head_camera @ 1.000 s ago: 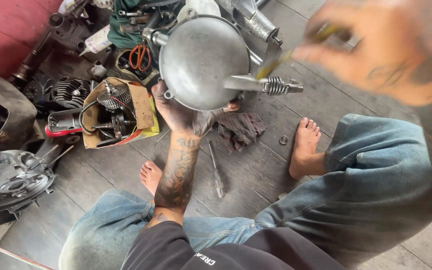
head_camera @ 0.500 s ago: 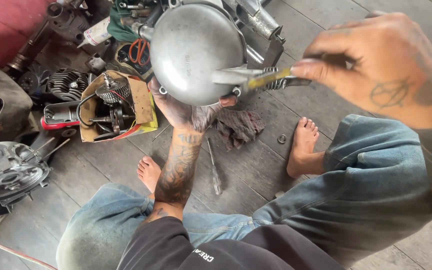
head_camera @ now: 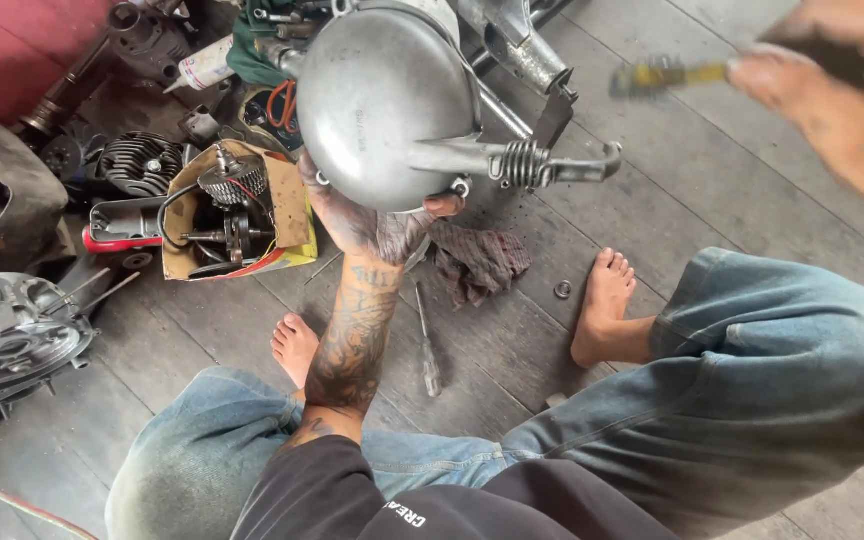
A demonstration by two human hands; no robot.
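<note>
While my left hand (head_camera: 367,215) has its fingers wrapped under the lower edge of the round grey engine cover (head_camera: 387,105), thumb tip poking out at the bottom right, my right hand (head_camera: 832,90) is up in the top right corner of view, well apart from the cover, fingers pinched shut on a thin yellowish tool (head_camera: 667,75). It's too blurred for me to say if that tool is a brush or a small driver.

The cover is held above the floor (head_camera: 652,190), dome side facing me, with a stubby arm and coil spring (head_camera: 522,162) sticking out to its right.

My take on doing this bit well: keep the left grip low and steady so the cover doesn't rock, and tilt it so the spring side faces the tool. I'd guess that spring end is what will snag or pinch if the tool comes in sloppy, so bring it in slow and from the right.

Stuff nearby: a dark rag (head_camera: 477,262) just below the cover, a screwdriver (head_camera: 424,340) on the floor between my feet, a small washer (head_camera: 562,290) beside my right foot, and a cardboard box of parts (head_camera: 232,215) to the left.
</note>
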